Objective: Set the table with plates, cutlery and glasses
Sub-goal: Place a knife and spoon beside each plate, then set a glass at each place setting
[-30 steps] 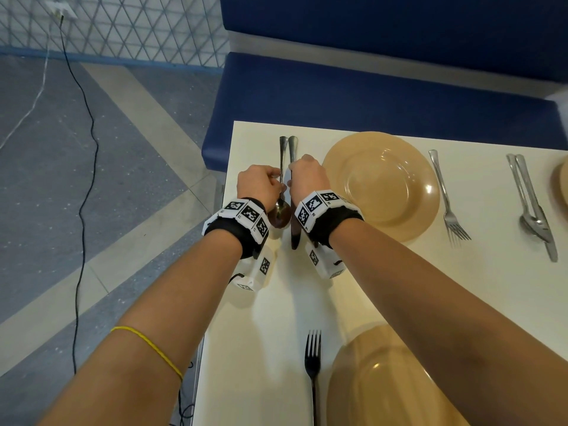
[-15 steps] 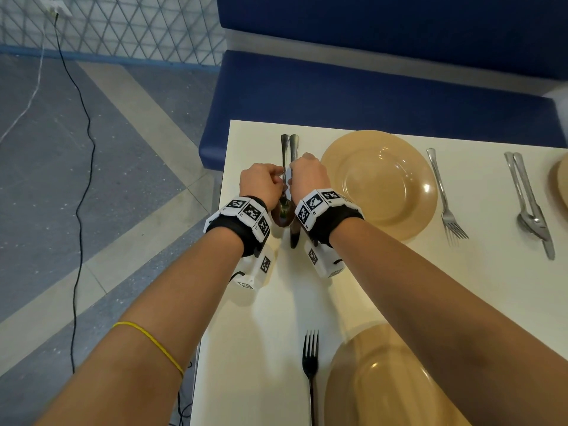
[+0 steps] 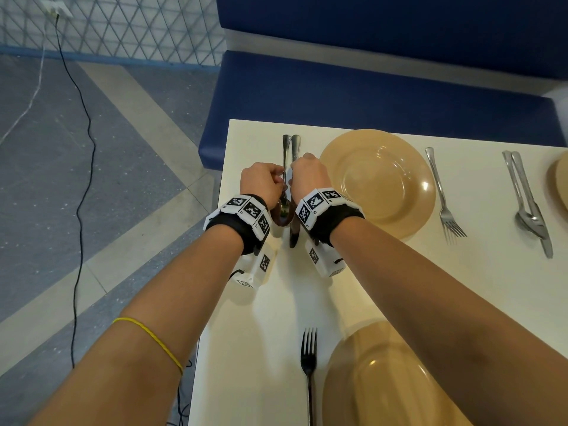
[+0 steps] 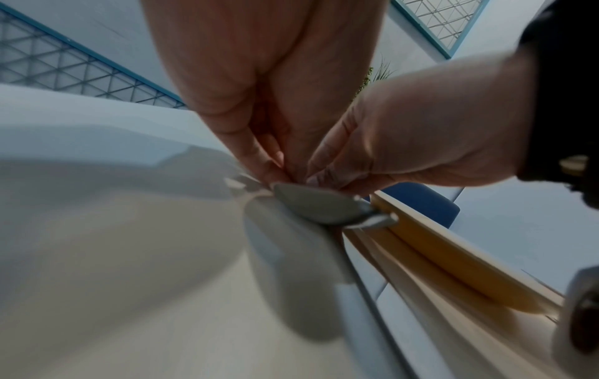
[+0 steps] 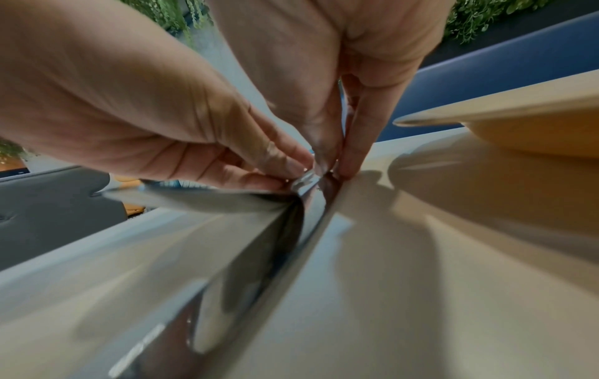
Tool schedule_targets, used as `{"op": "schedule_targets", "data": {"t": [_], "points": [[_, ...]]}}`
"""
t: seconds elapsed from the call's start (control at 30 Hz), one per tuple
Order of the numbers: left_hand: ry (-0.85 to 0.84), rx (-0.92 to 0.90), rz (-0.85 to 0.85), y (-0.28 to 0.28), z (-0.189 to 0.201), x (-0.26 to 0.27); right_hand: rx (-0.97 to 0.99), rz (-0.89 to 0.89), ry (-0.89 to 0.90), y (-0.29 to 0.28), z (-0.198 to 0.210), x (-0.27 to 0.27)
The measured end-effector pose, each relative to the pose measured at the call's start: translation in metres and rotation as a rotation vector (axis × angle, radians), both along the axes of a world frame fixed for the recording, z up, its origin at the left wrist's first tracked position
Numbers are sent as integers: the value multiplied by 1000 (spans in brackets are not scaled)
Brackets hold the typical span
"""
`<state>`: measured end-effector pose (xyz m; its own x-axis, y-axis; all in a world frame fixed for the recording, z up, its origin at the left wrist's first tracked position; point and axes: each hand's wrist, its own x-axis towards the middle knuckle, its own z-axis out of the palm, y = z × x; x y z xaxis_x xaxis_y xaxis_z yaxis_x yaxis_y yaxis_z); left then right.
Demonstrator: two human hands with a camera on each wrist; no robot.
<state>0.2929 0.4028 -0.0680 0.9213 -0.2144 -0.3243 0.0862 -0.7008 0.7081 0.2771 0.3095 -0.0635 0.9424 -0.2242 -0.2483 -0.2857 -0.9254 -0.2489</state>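
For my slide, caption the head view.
Both hands, left and right, align spoon and knife beside a plate.

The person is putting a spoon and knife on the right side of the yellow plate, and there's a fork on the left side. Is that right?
Not quite. In the head view the hands, left hand and right hand, set the spoon and knife on the left of the yellow plate. The fork lies on its right.

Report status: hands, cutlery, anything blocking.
Left hand pinching spoon, right hand pinching knife. Both on table beside far plate. Nothing in the way.
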Motion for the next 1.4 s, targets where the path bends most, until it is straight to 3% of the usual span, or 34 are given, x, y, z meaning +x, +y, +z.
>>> {"op": "schedule_targets", "data": {"t": [0.17,0.33,0.57,0.87,1.03,1.4], "points": [[0,13,4,3,6,-5,6,7,-4,-3,6,-4],[-73,6,63,3,22,-16,84,-7,-157,-14,31,-15],[-174,-133,77,-52,72,-50,309,-175,-375,-89,80,-61],[-236,-263,-218,-271,128,-164,242,-449,-502,-312,125,-215],[-173,-308,-288,-409,127,-237,220,-542,-439,-446,121,-310],[-46,-282,-573,-628,112,-350,212,-972,-441,-661,94,-477]]}}
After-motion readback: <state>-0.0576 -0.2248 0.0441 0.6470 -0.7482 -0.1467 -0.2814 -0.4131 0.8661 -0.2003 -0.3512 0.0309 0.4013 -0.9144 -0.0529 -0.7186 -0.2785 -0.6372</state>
